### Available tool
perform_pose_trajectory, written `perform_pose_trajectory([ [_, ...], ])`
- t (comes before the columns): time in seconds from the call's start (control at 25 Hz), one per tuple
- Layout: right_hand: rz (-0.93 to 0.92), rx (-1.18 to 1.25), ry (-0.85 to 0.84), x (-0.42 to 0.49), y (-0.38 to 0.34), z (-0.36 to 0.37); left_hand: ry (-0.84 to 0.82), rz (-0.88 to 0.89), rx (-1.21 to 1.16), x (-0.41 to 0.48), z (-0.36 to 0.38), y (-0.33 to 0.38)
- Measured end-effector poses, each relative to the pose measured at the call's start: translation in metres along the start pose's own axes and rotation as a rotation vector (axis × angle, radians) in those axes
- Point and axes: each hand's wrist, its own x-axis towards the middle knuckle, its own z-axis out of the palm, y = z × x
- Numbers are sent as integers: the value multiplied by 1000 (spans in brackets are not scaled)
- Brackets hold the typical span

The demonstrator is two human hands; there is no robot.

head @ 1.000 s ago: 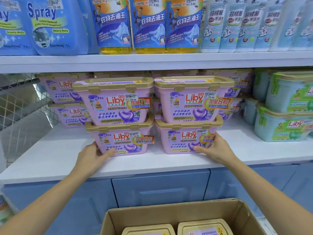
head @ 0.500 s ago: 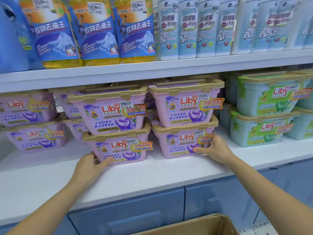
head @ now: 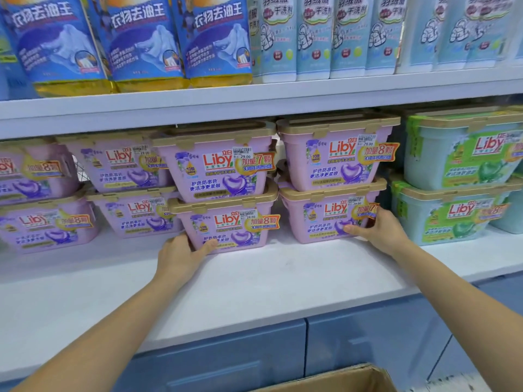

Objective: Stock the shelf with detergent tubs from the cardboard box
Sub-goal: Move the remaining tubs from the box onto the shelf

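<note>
Cardboard box: only a flap corner is showing, bottom centre-right. My two forearms are coming in from the bottom corners, extended to the white shelf mid-frame.

My left hand is gripping the lower centre tub at its bottom-left corner, thumb lying on the front face, fingers curling round the side. My right hand is gripping the lower right tub at its bottom-right corner, same hold. Both tubs are sitting on the shelf, each carrying one tub on top.

Count: eight purple tubs showing, four stacks of two. All are standing upright, lids up, label faces pointing at me, long axes running left-right.

Green tubs at right: two stacked, more cut off by the frame edge. Top shelf: three yellow bottles upper left, pale blue bottles upper right, count unclear.
</note>
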Motion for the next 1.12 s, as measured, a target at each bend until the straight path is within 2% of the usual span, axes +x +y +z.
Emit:
perform_pose_trajectory([
  [0.32,13,-50,12,-4,-2,1,-1,41,135,1,0,0],
  [0.52,43,-25,132,-19,-8,-2,-17,78,323,-7,-7,4],
  [0.76,91,-156,91,-61,-14,-13,26,161,413,-55,-43,-9],
  [0.92,-87,-288,178,-125,-25,-20,166,256,342,-121,-74,-30],
  [1.12,-296,-526,-20,-206,-7,-1,181,298,320,-203,-80,-75],
])
